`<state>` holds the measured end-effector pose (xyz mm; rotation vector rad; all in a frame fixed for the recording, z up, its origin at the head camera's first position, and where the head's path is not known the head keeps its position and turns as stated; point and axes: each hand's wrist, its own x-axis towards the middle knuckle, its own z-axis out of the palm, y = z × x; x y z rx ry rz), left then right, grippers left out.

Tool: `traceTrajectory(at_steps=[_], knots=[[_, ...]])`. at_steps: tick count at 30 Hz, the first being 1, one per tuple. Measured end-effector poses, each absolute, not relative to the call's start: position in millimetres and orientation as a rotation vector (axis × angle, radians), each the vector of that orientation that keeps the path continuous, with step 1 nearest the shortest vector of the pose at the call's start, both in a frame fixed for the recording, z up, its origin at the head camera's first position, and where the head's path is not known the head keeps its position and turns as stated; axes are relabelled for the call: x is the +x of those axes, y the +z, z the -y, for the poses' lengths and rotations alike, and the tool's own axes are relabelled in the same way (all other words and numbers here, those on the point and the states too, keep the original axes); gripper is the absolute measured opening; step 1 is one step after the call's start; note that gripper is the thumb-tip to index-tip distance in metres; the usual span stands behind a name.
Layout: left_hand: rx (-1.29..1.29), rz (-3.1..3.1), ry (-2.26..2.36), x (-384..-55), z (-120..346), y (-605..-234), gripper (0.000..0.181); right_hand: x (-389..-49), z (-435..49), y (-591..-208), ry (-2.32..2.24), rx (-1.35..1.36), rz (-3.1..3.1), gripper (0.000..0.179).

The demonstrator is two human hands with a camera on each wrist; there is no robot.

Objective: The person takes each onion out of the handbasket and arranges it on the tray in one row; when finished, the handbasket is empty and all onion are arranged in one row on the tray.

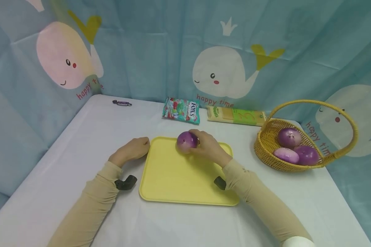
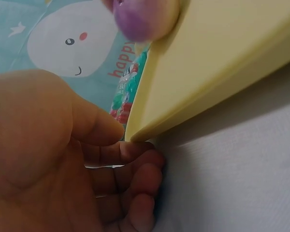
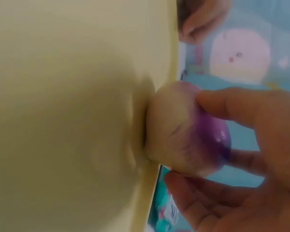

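My right hand (image 1: 208, 145) holds a round purple onion (image 1: 186, 142) between thumb and fingers at the far rim of a yellow tray (image 1: 185, 178). The right wrist view shows the pale part of the onion (image 3: 171, 128) facing the tray surface, close against its raised rim. My left hand (image 1: 134, 149) rests on the table by the tray's far left corner. Its fingers are loosely bent, and in the left wrist view the thumb (image 2: 99, 123) lies right at the corner of the tray (image 2: 208, 92), with nothing inside the palm.
A wicker basket (image 1: 267, 156) with a tall handle stands on the right, holding several purple onions (image 1: 289, 138). Along the back lie a green candy bag (image 1: 181, 110), a yellow-green pack (image 1: 236, 116) and a small wrapped candy (image 1: 122, 103). A patterned curtain (image 1: 142, 51) hangs behind.
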<state>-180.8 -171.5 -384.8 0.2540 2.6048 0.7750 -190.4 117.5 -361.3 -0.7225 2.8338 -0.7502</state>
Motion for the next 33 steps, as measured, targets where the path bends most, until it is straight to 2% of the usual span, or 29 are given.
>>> traceTrajectory(at_steps=[15, 33], knots=[[0.323, -2.645, 0.784, -180.4, 173.1, -386.7, 0.024, -193.7, -45.0, -362.7, -0.697, -0.878, -2.763, 0.066], [0.321, -2.668, 0.754, -181.7, 171.9, -387.2, 0.025, -194.5, -35.0, -364.9, -0.701, -0.864, -2.735, 0.068]])
